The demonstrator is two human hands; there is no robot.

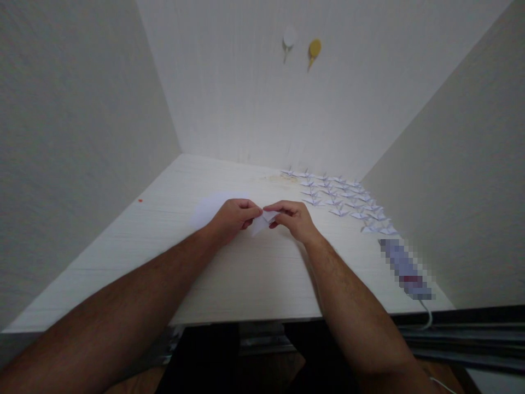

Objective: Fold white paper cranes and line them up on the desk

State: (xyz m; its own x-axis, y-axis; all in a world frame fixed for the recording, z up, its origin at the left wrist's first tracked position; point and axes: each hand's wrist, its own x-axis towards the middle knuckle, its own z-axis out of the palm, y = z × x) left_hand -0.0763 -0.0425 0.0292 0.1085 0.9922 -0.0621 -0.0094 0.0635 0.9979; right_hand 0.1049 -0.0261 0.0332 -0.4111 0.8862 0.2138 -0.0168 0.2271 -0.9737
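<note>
While 2 hands [235, 216] [294, 216] pinch paper [258, 225], a corded object [404, 268] appears pixelated.

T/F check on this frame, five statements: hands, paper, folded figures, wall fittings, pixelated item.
1. The left hand and right hand both hold the white paper piece. True.
2. The folded figures sit left of both hands. False: they are to the right.
3. The yellow fitting is right of the white fitting. True.
4. The right hand grips the pixelated item. False: it lies apart from that hand.
5. The left hand is flat, fingers spread. False: its fingers pinch paper.
</note>
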